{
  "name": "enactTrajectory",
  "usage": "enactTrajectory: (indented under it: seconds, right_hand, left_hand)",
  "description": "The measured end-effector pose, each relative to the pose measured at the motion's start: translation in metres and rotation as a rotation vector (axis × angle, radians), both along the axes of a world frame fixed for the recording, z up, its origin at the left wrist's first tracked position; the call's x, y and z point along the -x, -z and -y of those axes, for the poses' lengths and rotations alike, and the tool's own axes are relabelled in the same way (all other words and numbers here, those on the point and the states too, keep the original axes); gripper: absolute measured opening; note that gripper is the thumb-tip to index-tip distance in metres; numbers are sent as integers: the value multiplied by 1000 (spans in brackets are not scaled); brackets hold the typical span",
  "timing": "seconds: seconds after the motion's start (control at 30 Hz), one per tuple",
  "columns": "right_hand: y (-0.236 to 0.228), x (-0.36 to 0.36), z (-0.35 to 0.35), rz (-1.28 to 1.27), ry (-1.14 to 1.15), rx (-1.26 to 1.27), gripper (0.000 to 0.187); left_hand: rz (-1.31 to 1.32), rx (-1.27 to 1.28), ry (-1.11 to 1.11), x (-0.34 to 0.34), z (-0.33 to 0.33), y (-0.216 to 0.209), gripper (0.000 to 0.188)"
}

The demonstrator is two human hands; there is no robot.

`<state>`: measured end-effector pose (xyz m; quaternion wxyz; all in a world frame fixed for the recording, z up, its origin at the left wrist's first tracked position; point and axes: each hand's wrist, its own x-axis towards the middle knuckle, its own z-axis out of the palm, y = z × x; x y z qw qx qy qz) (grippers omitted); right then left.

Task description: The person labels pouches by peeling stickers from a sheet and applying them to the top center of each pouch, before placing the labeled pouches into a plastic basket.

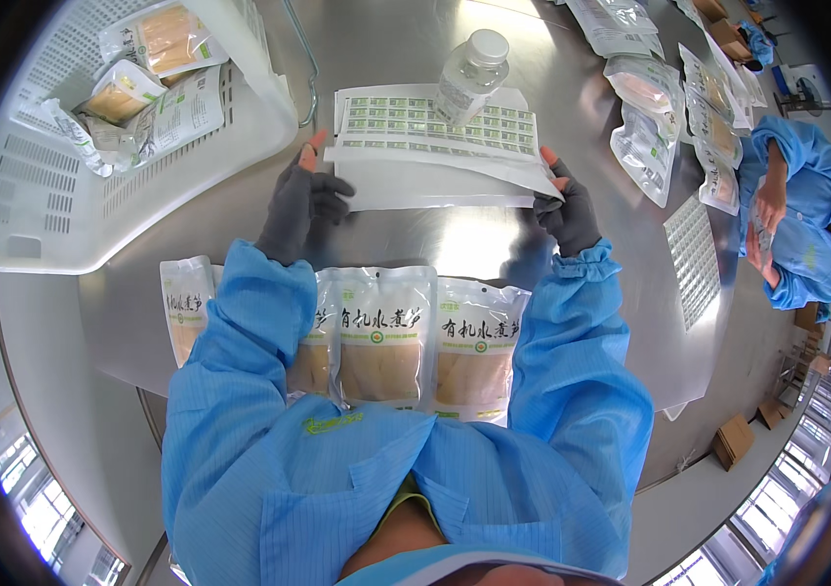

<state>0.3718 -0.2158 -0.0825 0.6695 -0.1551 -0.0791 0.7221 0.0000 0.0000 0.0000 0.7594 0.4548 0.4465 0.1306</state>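
A sheet of small green-and-white labels [386,125] lies on the steel table in front of me, with a blank white strip [415,176] along its near side. My right hand [569,207], in a dark grey glove with bare fingertips, pinches the strip's right end, where the paper bends up. By the left end is my left hand [303,203], gloved alike, its fingers apart and nothing seen in them. On the sheet's far part stands a clear bottle with a white cap [474,78]. Several clear-fronted food pouches [386,337] stand in a row between my forearms and my chest.
A white perforated plastic basket [54,210] with several pouches sits at the left. More pouches [645,127] lie along the far right of the table [621,264], near another label sheet [694,256]. Beyond the right edge, a person in blue [806,215] works with both hands.
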Motion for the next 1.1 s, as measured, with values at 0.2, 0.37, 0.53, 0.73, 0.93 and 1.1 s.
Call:
enactTrajectory:
  seconds: [0.2,0.37,0.53,0.73,0.93,1.1]
  right_hand:
    - [-45,21,-10,541,247,613,40]
    - [-37,10,-18,843,176,472,40]
    - [-38,14,-28,949,122,475,44]
    - [-35,10,-28,1012,181,498,41]
    - [-35,10,-35,1280,192,611,31]
    - [-22,11,-31,1606,329,605,31]
  left_hand:
    - [340,268,-93,-32,-33,44,46]
    - [226,112,82,-34,-38,50,39]
    - [181,47,72,-33,-37,49,41]
    - [160,-114,-11,-39,-30,46,38]
    - [-14,-263,-24,-38,-42,63,25]
    - [-93,-386,3,-48,-36,55,20]
